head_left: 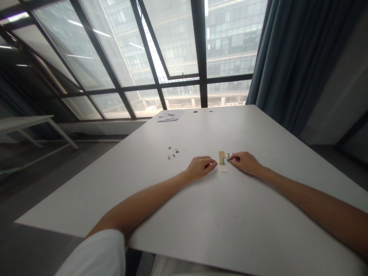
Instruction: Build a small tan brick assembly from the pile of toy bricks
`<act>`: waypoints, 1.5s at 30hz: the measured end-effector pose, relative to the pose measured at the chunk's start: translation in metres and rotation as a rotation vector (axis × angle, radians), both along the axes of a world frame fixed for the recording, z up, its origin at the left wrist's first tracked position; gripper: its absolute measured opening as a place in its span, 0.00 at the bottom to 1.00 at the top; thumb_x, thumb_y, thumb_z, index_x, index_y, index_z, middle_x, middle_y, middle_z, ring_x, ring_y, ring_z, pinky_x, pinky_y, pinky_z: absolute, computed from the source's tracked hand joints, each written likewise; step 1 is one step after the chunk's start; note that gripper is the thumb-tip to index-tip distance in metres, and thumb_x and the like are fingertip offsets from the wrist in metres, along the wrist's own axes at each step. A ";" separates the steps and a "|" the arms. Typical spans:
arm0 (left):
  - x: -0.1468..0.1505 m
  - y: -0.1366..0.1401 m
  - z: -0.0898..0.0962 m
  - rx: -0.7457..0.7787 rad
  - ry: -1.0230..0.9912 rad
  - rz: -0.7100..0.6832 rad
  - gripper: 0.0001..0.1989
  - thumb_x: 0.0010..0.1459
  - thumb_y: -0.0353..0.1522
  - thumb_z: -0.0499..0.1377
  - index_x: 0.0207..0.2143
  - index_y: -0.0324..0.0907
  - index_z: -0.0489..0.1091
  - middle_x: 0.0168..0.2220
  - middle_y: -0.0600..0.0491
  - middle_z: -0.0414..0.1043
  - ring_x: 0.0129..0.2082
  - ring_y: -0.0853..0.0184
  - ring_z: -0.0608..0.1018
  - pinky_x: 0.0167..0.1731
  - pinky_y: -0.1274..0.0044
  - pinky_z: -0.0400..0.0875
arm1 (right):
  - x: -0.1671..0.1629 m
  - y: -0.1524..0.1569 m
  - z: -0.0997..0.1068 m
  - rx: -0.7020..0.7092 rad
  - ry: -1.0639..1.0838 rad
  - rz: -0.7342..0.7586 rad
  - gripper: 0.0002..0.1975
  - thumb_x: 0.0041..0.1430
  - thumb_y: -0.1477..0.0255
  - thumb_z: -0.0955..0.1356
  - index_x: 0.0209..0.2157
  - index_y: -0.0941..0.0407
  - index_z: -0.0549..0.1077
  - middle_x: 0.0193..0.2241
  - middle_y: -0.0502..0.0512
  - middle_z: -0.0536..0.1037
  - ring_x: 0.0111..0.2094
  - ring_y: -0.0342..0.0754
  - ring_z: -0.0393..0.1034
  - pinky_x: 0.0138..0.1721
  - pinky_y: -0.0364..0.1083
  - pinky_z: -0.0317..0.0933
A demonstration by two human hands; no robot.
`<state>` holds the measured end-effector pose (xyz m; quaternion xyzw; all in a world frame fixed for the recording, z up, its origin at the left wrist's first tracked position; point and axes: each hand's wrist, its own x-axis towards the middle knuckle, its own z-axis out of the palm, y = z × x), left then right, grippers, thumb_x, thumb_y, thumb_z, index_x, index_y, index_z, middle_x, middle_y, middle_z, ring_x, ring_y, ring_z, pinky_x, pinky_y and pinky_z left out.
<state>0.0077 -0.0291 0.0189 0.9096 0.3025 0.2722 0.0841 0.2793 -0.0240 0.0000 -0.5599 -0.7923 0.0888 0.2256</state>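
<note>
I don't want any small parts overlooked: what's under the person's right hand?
At the fingertips of the right hand, a small dark piece shows on the white table. Whatever lies under the palm is covered and cannot be seen.

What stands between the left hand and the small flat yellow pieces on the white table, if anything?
Nothing visible stands between them: the left hand is just left of the small flat yellow pieces, its fingertips pointing toward them. The right hand is on their other side, outside this path.
</note>
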 end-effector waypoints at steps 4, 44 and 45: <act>0.000 0.000 0.001 0.005 -0.002 -0.003 0.19 0.69 0.40 0.50 0.40 0.42 0.78 0.29 0.53 0.75 0.26 0.73 0.72 0.29 0.80 0.62 | 0.000 0.001 -0.002 0.000 0.002 -0.005 0.11 0.59 0.64 0.67 0.34 0.53 0.81 0.25 0.50 0.78 0.26 0.45 0.67 0.28 0.43 0.52; -0.001 0.016 -0.008 0.035 0.048 0.104 0.20 0.65 0.36 0.50 0.19 0.40 0.63 0.21 0.56 0.64 0.22 0.72 0.63 0.28 0.77 0.54 | -0.026 -0.033 -0.002 0.281 0.133 0.629 0.11 0.64 0.71 0.63 0.29 0.55 0.74 0.20 0.48 0.70 0.21 0.41 0.60 0.29 0.42 0.55; -0.001 0.016 -0.009 0.027 0.067 0.112 0.21 0.65 0.36 0.50 0.19 0.40 0.63 0.21 0.56 0.64 0.22 0.72 0.63 0.27 0.77 0.53 | -0.027 -0.033 -0.001 0.279 0.131 0.639 0.11 0.63 0.72 0.63 0.28 0.55 0.73 0.20 0.48 0.70 0.21 0.41 0.60 0.29 0.42 0.55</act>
